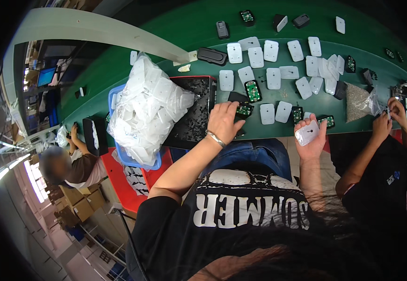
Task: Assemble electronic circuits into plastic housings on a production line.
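Observation:
My left hand is at the near edge of the bench, fingers bent and thumb spread apart. Its fingertips lie beside a black housing with a green circuit board; whether they touch it I cannot tell. Another housing with its green board showing lies just beyond. My right hand, palm up, holds a white plastic cover with a small dark mark in its middle. Several similar white covers lie in loose rows ahead of my hands. More board-filled black housings sit near the right hand.
To the left, a bulging clear bag of white covers fills a blue bin, beside a black tray. A bag of small grainy parts stands right, near a co-worker's hands. Another person sits far left.

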`<state>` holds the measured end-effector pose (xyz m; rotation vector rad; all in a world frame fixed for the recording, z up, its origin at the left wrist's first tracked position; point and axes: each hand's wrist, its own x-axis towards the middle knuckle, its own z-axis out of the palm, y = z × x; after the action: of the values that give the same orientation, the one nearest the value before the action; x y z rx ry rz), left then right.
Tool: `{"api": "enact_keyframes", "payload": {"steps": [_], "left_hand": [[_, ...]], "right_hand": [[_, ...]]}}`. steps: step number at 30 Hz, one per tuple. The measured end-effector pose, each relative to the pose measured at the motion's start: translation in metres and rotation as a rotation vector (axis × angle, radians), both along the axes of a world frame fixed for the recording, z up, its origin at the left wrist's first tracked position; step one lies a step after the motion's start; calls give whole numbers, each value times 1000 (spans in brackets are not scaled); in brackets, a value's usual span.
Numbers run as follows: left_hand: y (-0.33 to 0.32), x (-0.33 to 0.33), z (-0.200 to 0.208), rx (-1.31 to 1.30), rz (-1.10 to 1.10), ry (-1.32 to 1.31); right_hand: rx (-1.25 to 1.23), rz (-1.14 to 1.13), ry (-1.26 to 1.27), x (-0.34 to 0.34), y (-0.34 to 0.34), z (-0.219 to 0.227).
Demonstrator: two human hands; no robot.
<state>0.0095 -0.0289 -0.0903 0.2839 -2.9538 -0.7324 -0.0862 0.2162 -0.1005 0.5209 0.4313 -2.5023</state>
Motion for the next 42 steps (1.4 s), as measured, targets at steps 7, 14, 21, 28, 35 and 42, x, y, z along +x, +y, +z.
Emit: {"api": "enact_keyframes", "payload": {"steps": [7,14,21,28,35,42], "left_hand": [[-3,5,-5,-121,31,-130],[-7,-27,-16,-138,-43,13],[19,-77,-28,-58,267,-222],[23,-93,-39,-85,273,-339],[16,-83,-9,178,279,-245],[8,-39,36,315,-141,-44]], "right_hand": [[-6,170,-52,10,-35,-7],[18,266,-73,10,-40,-4],[52,272,-99,-1,-54,-1],[59,252,-89,-9,-49,-4],[29,237,-107,-18,-53,-4],[-70,346,-101,-23,-81,12]]}}
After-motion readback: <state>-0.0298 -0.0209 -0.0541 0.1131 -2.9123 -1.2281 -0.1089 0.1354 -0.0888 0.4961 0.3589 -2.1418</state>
